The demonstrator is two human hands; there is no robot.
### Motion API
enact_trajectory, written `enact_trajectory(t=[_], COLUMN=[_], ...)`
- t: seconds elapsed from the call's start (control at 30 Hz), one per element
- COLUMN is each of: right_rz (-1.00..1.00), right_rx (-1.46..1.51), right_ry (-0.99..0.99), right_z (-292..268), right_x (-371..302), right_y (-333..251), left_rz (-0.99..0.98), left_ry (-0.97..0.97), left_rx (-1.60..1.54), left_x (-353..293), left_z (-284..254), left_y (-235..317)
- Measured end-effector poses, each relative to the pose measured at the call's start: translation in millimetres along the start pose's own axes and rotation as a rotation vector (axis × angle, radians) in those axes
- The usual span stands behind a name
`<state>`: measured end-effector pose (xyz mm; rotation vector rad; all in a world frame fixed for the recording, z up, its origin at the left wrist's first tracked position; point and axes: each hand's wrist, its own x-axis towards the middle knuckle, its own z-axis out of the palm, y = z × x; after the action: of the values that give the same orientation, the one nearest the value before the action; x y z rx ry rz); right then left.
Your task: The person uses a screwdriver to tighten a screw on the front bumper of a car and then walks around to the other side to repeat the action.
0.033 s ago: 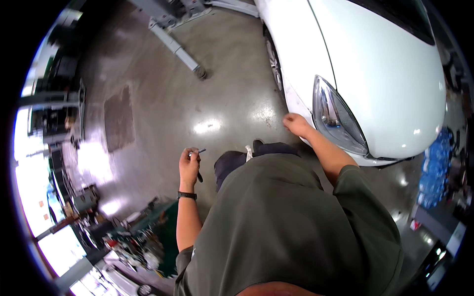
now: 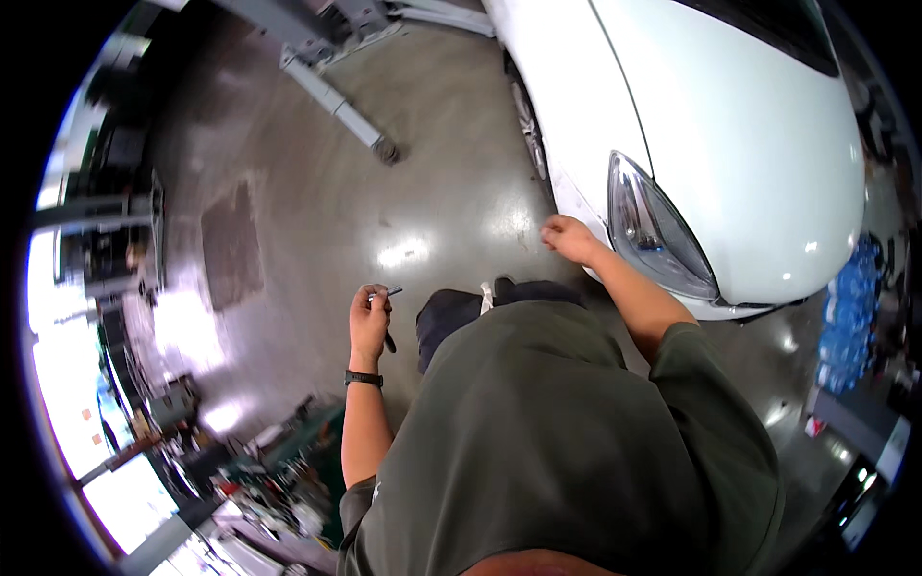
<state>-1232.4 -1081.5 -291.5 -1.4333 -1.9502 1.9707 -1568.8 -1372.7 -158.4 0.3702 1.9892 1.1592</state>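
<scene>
My left hand (image 2: pixel 369 324) is closed round a slim tool. Its thin, bluish metal end (image 2: pixel 394 291) juts out past the fingertips, and a dark part (image 2: pixel 390 343) shows below the palm; the rest is hidden by the fingers. On the right, my right hand (image 2: pixel 570 238) hangs with its fingers curled in, and nothing shows in it. It is nearest to the front corner of a white car (image 2: pixel 749 144), just left of the headlight (image 2: pixel 653 228). I cannot tell whether it touches the body.
A grey lift arm (image 2: pixel 336 104) reaches over the floor at the far left of the car. Tools and parts lie heaped on a green-sided cart (image 2: pixel 288 480) at the lower left. Blue water bottles (image 2: pixel 849 317) stand in packs at the right, beside a grey cabinet (image 2: pixel 855 413).
My right hand has shifted slightly left and up, away from the fender. The surroundings have turned a little in view. My left hand keeps its hold on the tool.
</scene>
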Motion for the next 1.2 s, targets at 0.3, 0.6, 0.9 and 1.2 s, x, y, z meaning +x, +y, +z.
enact_trajectory(t=[0.3,0.6,0.9,1.2], right_rz=[0.162,0.535,0.307,-0.417], right_rx=[-0.091,0.843,0.624,-0.423], right_ry=[0.62,1.266,1.256,1.391], right_z=[-9,150,115,54], right_x=[50,48,82,114], right_y=[13,14,-23,48], left_rz=[-0.018,0.196,0.408,0.538], left_ry=[-0.704,-1.283,-1.527,-1.611], left_rx=[0.314,0.973,0.906,0.683], left_x=[289,470,507,450], left_z=[108,210,285,461], left_y=[129,183,48,-85])
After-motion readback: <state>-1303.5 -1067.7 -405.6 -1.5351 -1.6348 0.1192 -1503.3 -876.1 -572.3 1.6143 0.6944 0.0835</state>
